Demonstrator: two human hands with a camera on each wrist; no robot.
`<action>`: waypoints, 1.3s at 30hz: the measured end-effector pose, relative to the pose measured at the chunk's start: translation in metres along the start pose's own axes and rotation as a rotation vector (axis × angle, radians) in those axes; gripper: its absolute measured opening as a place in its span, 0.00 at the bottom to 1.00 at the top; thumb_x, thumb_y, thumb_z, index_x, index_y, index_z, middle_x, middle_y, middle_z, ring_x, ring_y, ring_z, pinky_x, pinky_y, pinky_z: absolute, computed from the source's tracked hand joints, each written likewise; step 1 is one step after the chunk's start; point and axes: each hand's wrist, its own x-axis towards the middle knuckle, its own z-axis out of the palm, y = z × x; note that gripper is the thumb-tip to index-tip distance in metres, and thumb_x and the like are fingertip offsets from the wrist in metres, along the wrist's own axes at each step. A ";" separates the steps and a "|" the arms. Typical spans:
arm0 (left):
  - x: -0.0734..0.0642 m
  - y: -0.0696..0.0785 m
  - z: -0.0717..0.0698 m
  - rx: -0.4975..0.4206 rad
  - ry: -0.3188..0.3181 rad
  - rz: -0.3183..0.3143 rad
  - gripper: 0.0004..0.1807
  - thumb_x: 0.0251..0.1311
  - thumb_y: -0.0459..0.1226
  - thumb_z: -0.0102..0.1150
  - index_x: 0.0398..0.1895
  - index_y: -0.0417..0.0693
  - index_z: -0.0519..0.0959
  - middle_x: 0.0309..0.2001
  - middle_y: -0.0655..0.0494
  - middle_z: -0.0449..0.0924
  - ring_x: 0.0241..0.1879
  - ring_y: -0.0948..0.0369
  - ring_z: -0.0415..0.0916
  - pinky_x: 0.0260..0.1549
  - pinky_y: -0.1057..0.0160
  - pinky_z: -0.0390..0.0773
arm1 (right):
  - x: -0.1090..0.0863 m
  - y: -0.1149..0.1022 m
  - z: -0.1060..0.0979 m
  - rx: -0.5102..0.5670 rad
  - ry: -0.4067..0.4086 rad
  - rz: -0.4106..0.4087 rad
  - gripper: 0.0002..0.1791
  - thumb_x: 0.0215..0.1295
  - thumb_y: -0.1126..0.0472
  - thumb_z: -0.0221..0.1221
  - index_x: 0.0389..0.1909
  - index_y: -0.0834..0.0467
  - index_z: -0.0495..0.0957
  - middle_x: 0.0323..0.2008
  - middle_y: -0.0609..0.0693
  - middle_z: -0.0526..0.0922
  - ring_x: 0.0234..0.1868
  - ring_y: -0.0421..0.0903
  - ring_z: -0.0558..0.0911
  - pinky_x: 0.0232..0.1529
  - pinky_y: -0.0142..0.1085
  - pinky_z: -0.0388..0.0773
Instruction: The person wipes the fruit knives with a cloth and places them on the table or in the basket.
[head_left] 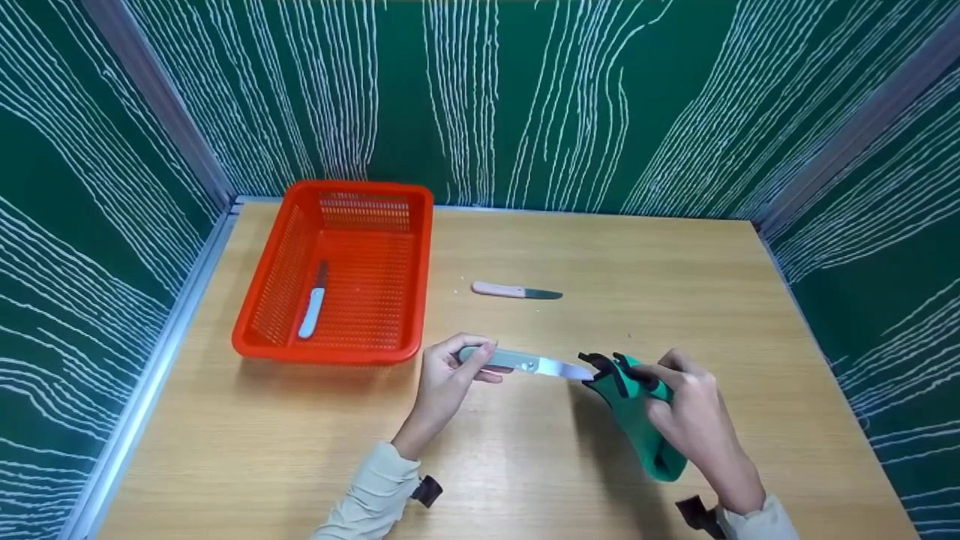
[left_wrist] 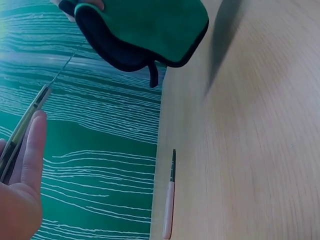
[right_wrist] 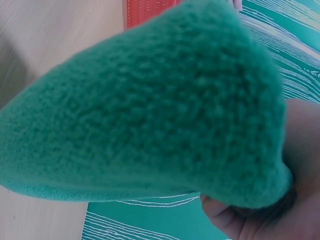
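My left hand point(head_left: 442, 382) pinches the pale green handle of a folding knife point(head_left: 517, 361), thumb on top, its blade pointing right. The blade's tip meets the dark edge of a green cloth point(head_left: 637, 420) in the head view; whether they touch I cannot tell. My right hand point(head_left: 694, 420) grips this fuzzy, black-edged cloth, which hangs folded below the fingers. In the right wrist view the cloth point(right_wrist: 150, 115) covers most of the frame. A second knife with a pink handle point(head_left: 499, 289) lies on the table beyond the hands.
A red plastic basket point(head_left: 424, 285) stands at the back left with a light-blue-handled knife point(head_left: 313, 307) inside. The wooden table point(head_left: 637, 277) is bounded by green walls point(head_left: 675, 67) with white wavy lines. White crumbs lie near the pink knife.
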 end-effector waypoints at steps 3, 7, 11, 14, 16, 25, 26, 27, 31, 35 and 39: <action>0.000 -0.001 0.001 -0.011 -0.003 0.009 0.11 0.64 0.33 0.56 0.41 0.29 0.78 0.31 0.34 0.82 0.27 0.43 0.82 0.26 0.52 0.82 | 0.002 0.000 -0.001 0.019 0.034 -0.023 0.19 0.37 0.80 0.53 0.31 0.64 0.86 0.24 0.49 0.71 0.22 0.42 0.70 0.19 0.31 0.71; 0.001 0.001 0.002 -0.014 0.010 0.005 0.11 0.65 0.30 0.54 0.41 0.27 0.77 0.30 0.31 0.81 0.26 0.43 0.82 0.26 0.51 0.82 | 0.005 0.000 -0.004 0.037 0.085 -0.024 0.19 0.38 0.80 0.53 0.31 0.65 0.86 0.24 0.50 0.73 0.22 0.42 0.70 0.19 0.30 0.70; 0.001 0.012 0.006 -0.013 0.035 -0.018 0.09 0.64 0.26 0.52 0.41 0.25 0.77 0.32 0.31 0.81 0.28 0.40 0.81 0.28 0.50 0.82 | 0.010 -0.004 -0.009 0.057 0.170 -0.015 0.16 0.41 0.80 0.55 0.31 0.67 0.85 0.25 0.52 0.74 0.22 0.44 0.72 0.23 0.25 0.71; 0.001 0.012 0.006 0.002 0.058 -0.044 0.08 0.64 0.26 0.53 0.41 0.27 0.78 0.32 0.32 0.81 0.29 0.40 0.81 0.30 0.50 0.82 | 0.016 -0.010 -0.014 0.086 0.252 -0.016 0.13 0.43 0.79 0.56 0.30 0.69 0.84 0.25 0.54 0.74 0.22 0.46 0.73 0.27 0.20 0.68; 0.001 0.008 0.006 0.010 0.072 -0.067 0.08 0.63 0.27 0.54 0.41 0.28 0.78 0.32 0.34 0.82 0.29 0.41 0.82 0.30 0.51 0.82 | 0.020 -0.014 -0.016 0.100 0.300 -0.007 0.11 0.44 0.79 0.57 0.29 0.70 0.84 0.25 0.56 0.75 0.23 0.47 0.73 0.29 0.19 0.65; 0.005 -0.002 0.008 -0.054 0.111 -0.087 0.11 0.63 0.32 0.57 0.40 0.27 0.78 0.31 0.34 0.82 0.28 0.41 0.82 0.30 0.51 0.82 | 0.037 -0.050 -0.002 0.185 0.363 -0.103 0.15 0.39 0.79 0.62 0.32 0.66 0.85 0.26 0.53 0.76 0.24 0.45 0.72 0.23 0.24 0.63; 0.005 -0.002 0.009 -0.065 0.116 -0.086 0.11 0.63 0.31 0.57 0.40 0.27 0.78 0.31 0.33 0.82 0.28 0.41 0.82 0.29 0.50 0.82 | 0.037 -0.055 0.002 0.191 0.342 -0.123 0.17 0.38 0.79 0.63 0.33 0.65 0.85 0.26 0.52 0.75 0.24 0.44 0.72 0.22 0.24 0.63; 0.005 -0.001 0.009 -0.072 0.121 -0.088 0.11 0.63 0.31 0.57 0.40 0.26 0.78 0.31 0.32 0.82 0.28 0.41 0.82 0.29 0.50 0.82 | 0.037 -0.061 0.006 0.195 0.313 -0.142 0.19 0.36 0.80 0.63 0.33 0.64 0.85 0.27 0.51 0.75 0.25 0.43 0.73 0.22 0.24 0.65; 0.005 0.001 0.013 -0.095 0.135 -0.113 0.11 0.63 0.31 0.57 0.41 0.26 0.78 0.32 0.33 0.82 0.28 0.42 0.82 0.31 0.50 0.82 | 0.029 -0.078 0.023 0.160 0.152 -0.220 0.24 0.31 0.82 0.61 0.37 0.66 0.84 0.29 0.51 0.73 0.26 0.43 0.73 0.22 0.26 0.71; 0.004 0.005 0.016 -0.097 0.150 -0.138 0.12 0.63 0.33 0.58 0.42 0.29 0.79 0.33 0.36 0.82 0.29 0.44 0.83 0.32 0.50 0.82 | 0.020 -0.087 0.036 -0.004 0.029 -0.325 0.25 0.33 0.77 0.62 0.41 0.67 0.83 0.30 0.52 0.71 0.26 0.44 0.72 0.22 0.29 0.75; 0.005 0.005 0.015 -0.093 0.165 -0.150 0.12 0.62 0.33 0.58 0.42 0.29 0.79 0.34 0.36 0.82 0.29 0.44 0.83 0.32 0.51 0.82 | 0.016 -0.088 0.042 -0.109 0.009 -0.375 0.22 0.38 0.73 0.63 0.42 0.66 0.83 0.30 0.52 0.70 0.28 0.45 0.70 0.21 0.31 0.76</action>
